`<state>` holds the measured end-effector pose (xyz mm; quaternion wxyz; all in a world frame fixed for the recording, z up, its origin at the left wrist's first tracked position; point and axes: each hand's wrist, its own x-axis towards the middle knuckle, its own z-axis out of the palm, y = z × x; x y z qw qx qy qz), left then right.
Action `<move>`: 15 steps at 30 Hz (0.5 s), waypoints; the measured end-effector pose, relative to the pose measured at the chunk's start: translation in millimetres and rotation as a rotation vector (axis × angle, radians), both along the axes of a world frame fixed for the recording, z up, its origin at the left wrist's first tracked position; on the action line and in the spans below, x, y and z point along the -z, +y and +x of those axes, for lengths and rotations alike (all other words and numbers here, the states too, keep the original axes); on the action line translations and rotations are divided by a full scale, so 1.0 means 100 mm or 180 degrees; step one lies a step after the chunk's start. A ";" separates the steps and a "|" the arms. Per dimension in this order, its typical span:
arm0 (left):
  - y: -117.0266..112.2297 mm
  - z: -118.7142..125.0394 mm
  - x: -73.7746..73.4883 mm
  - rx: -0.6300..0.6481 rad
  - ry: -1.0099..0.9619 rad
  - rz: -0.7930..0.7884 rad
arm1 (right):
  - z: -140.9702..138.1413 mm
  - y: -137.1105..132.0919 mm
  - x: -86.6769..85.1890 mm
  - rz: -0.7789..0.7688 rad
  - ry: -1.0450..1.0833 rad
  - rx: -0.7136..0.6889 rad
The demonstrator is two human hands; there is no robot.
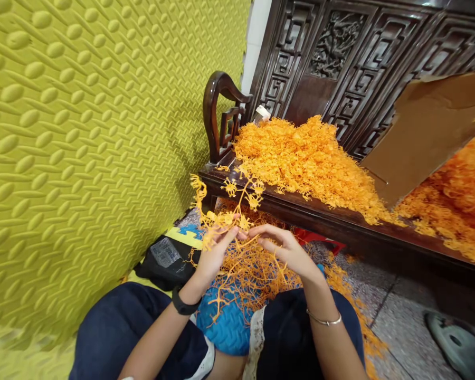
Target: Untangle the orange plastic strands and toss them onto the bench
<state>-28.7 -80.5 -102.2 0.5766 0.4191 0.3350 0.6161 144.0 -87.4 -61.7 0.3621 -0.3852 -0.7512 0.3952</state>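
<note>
Rising along the left side is a yellow foam wall (103, 132) embossed with rows of ovals and slanted ridges. Beyond the hands stands a dark, glossy wooden tabletop (324, 214) with a curved armrest (212, 116) at its left end and carved panels (316, 97) of fretwork behind it. A large orange pile (301, 153) of small spiky pieces covers much of it, and a sheet of cardboard (427, 126) leans between that and a second orange heap (459, 200) at the right. Below lies a speckled stone floor (404, 301), with a grey-green shoe (455, 338) at the right.

A yellow-orange branch (243, 221) is held up in front of the tabletop, above a tangle of thin orange stems (257, 269) and a blue textured surface (225, 327) between the person's knees. It is thin and forked, its arms ending in small, flat, flower-like pieces with spiky edges. The left hand (217, 245) is closed around its lower part. The right hand (283, 248) has its fingertips at a stem just beside the left fingers; whether they grip it, I cannot tell.
</note>
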 end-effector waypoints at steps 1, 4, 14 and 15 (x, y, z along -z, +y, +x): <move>0.00 0.00 0.00 -0.0095 0.0090 0.0076 | -0.01 -0.01 -0.01 0.0084 0.0258 0.0286; -0.03 0.02 0.02 -0.0224 0.0087 0.0168 | -0.09 -0.04 0.00 0.0409 0.1191 0.1138; -0.07 0.08 0.01 -0.0151 -0.0214 -0.0100 | -0.06 -0.04 0.01 0.0971 0.1321 0.1498; -0.07 0.07 0.00 -0.0178 -0.0151 -0.0062 | -0.02 -0.03 0.01 0.0951 0.1389 0.1403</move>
